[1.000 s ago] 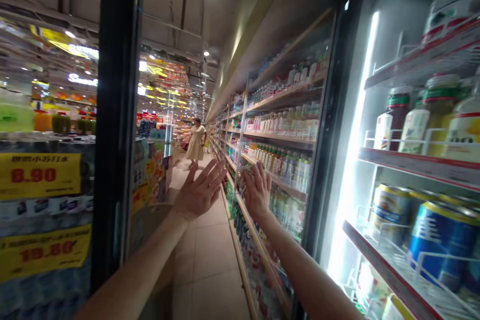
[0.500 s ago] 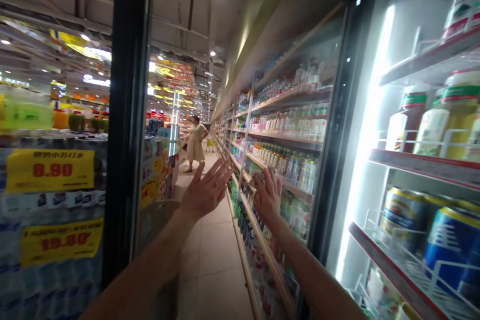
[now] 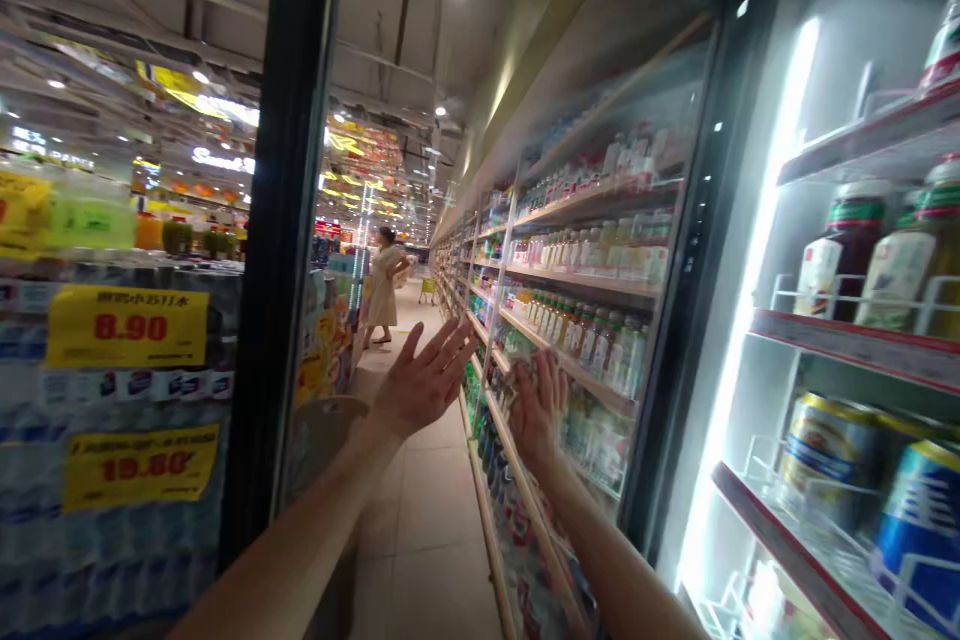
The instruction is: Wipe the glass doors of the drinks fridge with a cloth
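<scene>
"Yellow price cards hang at nine o'clock. What comes next, going right?"

"Black door post, at ten. Then the left hand, back towards us, fingers fanned wide, nothing visible in it."

"And the glass pane?"

"Straight ahead of both hands, at twelve, its long axis upright. Left hand is nearer the post; right hand is nearer the far frame, at one o'clock."

"Which is closer to the glass?"

"I can't tell. Both palms are hidden, so contact is uncertain too."

"How does the right grip stand?"

"Fingers raised, slightly bent. By their tips is a grey-brown blur, perhaps cloth, perhaps reflection, so I can't say whether it holds anything."

"Anything cut off?"

"Both forearms, at six o'clock. At three, lit cooler shelves run out of view, slicing through a blue can."
</scene>
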Action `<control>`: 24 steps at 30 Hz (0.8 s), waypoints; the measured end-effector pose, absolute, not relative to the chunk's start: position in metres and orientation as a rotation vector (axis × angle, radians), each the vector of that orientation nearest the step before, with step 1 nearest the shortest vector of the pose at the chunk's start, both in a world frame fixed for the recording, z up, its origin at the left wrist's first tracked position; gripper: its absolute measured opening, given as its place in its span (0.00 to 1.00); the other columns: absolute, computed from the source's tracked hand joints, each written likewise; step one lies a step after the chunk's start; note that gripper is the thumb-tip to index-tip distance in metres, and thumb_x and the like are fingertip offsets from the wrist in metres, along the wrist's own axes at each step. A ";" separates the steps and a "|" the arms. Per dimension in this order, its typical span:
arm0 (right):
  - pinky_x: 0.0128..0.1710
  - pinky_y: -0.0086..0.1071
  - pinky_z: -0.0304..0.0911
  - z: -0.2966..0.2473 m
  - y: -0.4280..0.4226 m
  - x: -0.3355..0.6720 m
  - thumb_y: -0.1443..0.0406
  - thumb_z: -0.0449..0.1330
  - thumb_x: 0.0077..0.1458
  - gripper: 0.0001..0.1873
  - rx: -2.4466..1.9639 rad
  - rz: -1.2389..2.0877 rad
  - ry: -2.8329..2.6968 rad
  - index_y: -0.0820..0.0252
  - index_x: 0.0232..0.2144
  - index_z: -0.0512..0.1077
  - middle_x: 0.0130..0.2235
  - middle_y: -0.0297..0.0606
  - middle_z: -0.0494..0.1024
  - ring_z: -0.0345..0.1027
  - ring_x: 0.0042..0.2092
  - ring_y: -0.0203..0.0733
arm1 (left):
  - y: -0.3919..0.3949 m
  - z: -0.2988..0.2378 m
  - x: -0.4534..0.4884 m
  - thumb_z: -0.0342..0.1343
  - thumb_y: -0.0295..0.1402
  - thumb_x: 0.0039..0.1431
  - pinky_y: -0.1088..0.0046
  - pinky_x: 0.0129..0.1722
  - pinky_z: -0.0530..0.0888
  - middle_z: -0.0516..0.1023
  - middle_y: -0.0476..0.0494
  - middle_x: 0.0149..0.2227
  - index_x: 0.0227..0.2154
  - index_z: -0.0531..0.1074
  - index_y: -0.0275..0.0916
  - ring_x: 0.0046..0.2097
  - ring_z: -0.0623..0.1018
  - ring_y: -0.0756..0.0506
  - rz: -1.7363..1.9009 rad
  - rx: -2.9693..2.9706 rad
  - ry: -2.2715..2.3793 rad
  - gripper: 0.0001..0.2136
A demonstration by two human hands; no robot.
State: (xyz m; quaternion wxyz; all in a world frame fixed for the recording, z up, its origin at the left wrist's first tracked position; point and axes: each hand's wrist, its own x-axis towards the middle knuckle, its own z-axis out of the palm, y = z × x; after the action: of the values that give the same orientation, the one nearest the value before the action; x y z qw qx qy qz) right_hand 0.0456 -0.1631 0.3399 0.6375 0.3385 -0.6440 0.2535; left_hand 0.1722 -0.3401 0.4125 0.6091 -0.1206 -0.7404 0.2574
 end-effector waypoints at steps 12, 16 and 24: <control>0.59 0.56 0.47 0.357 -0.134 0.021 0.66 0.43 0.58 0.26 0.461 0.860 -1.489 0.58 0.58 0.58 0.63 0.49 0.53 0.43 0.65 0.50 | -0.339 0.409 0.172 0.44 0.33 0.61 0.57 0.65 0.40 0.57 0.46 0.62 0.59 0.57 0.43 0.64 0.55 0.45 0.599 -0.262 -1.731 0.22; 0.59 0.54 0.47 0.347 -0.161 0.043 0.68 0.45 0.57 0.25 0.754 0.589 -1.452 0.55 0.57 0.60 0.63 0.46 0.54 0.42 0.65 0.49 | -0.342 0.408 0.170 0.43 0.33 0.61 0.57 0.65 0.39 0.56 0.47 0.63 0.59 0.57 0.42 0.65 0.53 0.46 0.613 -0.254 -1.736 0.22; 0.59 0.56 0.47 0.387 -0.114 0.008 0.64 0.43 0.57 0.26 0.361 0.965 -1.476 0.62 0.57 0.61 0.62 0.51 0.55 0.45 0.64 0.51 | -0.341 0.408 0.172 0.44 0.34 0.61 0.57 0.65 0.40 0.56 0.46 0.63 0.58 0.58 0.41 0.65 0.52 0.45 0.628 -0.252 -1.735 0.22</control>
State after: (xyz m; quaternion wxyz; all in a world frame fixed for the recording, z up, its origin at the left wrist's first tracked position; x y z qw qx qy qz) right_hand 0.0079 -0.1143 0.3868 0.6217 0.1572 -0.6422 0.4200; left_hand 0.1715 -0.3413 0.4082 0.5971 -0.1084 -0.7474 0.2705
